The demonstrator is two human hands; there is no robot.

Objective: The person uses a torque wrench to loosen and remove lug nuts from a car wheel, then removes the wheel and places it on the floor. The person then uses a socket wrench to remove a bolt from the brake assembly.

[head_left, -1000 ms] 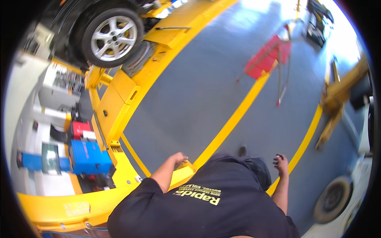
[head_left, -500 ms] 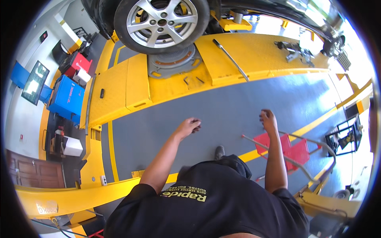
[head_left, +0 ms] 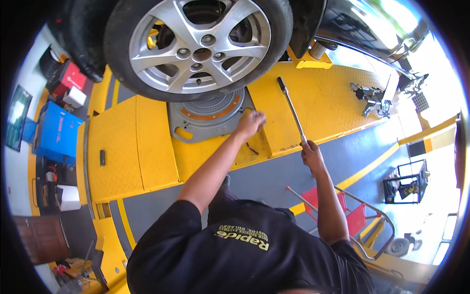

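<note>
My right hand (head_left: 310, 153) is closed round the near end of a long silver breaker bar (head_left: 295, 116). The bar's dark far end rests on the yellow lift platform (head_left: 318, 98). My left hand (head_left: 251, 123) is over the right side of a grey round turntable plate (head_left: 196, 128), its fingers curled and slightly blurred; nothing shows in them. A small bent metal pin (head_left: 252, 148) lies on the platform beside my left forearm. Above the turntable stands a car wheel (head_left: 200, 54) with a silver alloy rim; several lug nuts show around its hub.
Clamp-like metal equipment (head_left: 372, 100) sits on the platform's right end. A small dark object (head_left: 102, 157) lies on its left part. Behind me to the right is a red seat with metal rails (head_left: 355, 213), near a black cart (head_left: 405, 181). A blue cabinet (head_left: 58, 131) stands at left.
I have moved closer to the wheel and platform. My right hand has reached forward and taken hold of the breaker bar. My left hand has moved forward over the turntable.
</note>
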